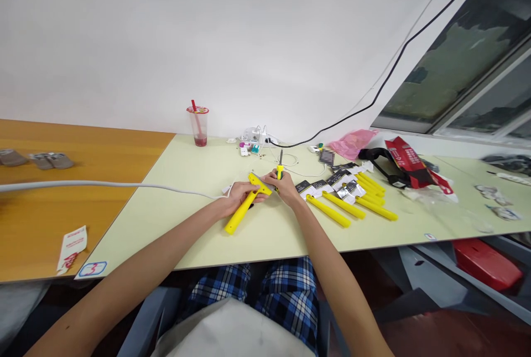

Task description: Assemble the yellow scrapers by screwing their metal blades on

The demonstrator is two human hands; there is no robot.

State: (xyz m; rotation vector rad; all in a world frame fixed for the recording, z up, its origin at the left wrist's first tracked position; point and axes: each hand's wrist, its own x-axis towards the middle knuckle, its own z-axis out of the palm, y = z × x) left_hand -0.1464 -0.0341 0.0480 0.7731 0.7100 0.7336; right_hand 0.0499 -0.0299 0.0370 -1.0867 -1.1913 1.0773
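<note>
A yellow scraper (241, 214) with a T-shaped head is held over the table by my left hand (236, 197), its handle slanting down toward me. My right hand (286, 185) is closed around a screwdriver (280, 169) with a yellow and black handle; its shaft points up, away from the scraper. The right fingers also reach to a grey metal edge at the scraper's head, and I cannot tell how firmly they touch it. To the right of my hands lie several more yellow scrapers (329, 212) with black and white card sleeves on their heads.
A plastic cup (199, 127) with a red straw stands by the wall. White power strip (253, 136), chargers and cables lie behind my hands. On the right are a pink bag (352, 144) and a red-black package (409, 163). A white cable (124, 184) crosses from the left.
</note>
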